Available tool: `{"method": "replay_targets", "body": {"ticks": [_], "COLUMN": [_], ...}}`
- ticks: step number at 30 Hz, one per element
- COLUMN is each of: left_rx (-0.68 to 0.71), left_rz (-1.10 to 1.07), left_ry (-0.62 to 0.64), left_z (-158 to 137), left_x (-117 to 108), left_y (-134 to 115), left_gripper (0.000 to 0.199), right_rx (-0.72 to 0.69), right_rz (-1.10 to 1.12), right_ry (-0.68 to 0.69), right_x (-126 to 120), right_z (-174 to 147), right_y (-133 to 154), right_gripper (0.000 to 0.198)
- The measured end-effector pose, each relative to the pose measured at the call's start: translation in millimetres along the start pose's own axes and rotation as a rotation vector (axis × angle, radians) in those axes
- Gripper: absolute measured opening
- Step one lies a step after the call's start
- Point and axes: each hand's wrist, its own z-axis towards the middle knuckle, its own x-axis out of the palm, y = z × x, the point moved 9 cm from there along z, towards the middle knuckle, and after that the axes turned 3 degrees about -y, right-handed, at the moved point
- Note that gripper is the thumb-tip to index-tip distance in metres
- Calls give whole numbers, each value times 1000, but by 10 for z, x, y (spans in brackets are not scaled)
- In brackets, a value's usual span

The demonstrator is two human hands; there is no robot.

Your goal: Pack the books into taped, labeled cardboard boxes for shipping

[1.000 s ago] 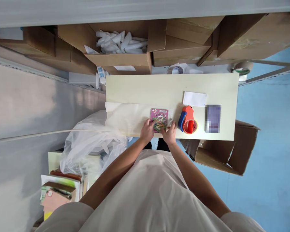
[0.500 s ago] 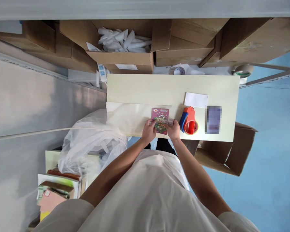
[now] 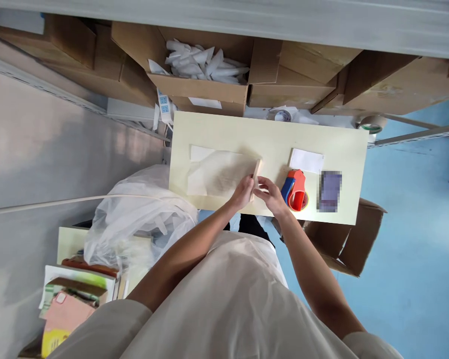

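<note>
My left hand (image 3: 243, 192) is closed around a small, thick book (image 3: 258, 172), which stands on edge with its pale page edges upward. Its cover is turned out of sight. Close against the right side of the book is my right hand (image 3: 272, 195), its fingers curved and apart; whether the fingertips touch the book I cannot tell. A thin whitish wrapping sheet (image 3: 217, 172) lies on the table to the left of the book, partly creased. Right of my right hand sits a red and blue tape dispenser (image 3: 295, 189) with a roll in it.
A stack of white slips (image 3: 307, 160) and a blurred-out flat object (image 3: 330, 191) lie on the pale table (image 3: 224, 130). Behind stands a carton (image 3: 202, 89) of white pieces. A plastic bag (image 3: 134, 214) bulges at the left; an open cardboard box (image 3: 362, 239) is lower right.
The book has gone from lying with its pink cover up to standing on edge. My right hand's fingers have spread. The sheet has shifted and creased, and the view has tilted slightly.
</note>
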Motion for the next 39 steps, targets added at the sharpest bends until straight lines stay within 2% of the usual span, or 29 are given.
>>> {"method": "replay_targets", "body": {"ticks": [3,6,11,13,15,17,19,23,25,29,31,34,36,39], "left_rx": [-105,-209,-233,-130,58,162,119,33,18,-109,-136,-92,-75,-95], "left_rz": [-99,-69,258,400,535,607,640,605,557,379,250,115,70,-24], "left_ry": [6,6,-219,-312,-298,-199,-152,-155,-144,-177,-134,-49,-63,-102], "left_z": [93,206,194,133,103,109,146,206,213,182,166,163,176,210], "left_x": [-254,-470,-970,-1064,-956,-731,-591,-551,-570,-578,-422,-93,26,3], "left_y": [154,294,272,129,-48,-83,25,190,213,315,355,314,271,257], "left_gripper": [65,68,52,47,40,36,35,37,36,42,39,26,19,13], "right_rx": [56,117,196,212,206,174,126,95,142,171,154,139,122,83], "right_rz": [73,171,250,277,299,324,320,132,140,286,313,341,335,275], "right_ry": [138,237,193,168,148,137,77,-339,-436,-350,-343,-295,-200,-80], "right_x": [268,489,588,587,583,586,545,206,133,87,-67,-270,-264,-66], "right_z": [93,189,297,317,336,349,348,230,160,171,166,129,116,139], "right_y": [-61,-186,-358,-381,-381,-369,-378,-542,-661,-755,-720,-587,-434,-202], "right_gripper": [58,62,61,55,49,45,41,46,53,47,39,34,35,36]}}
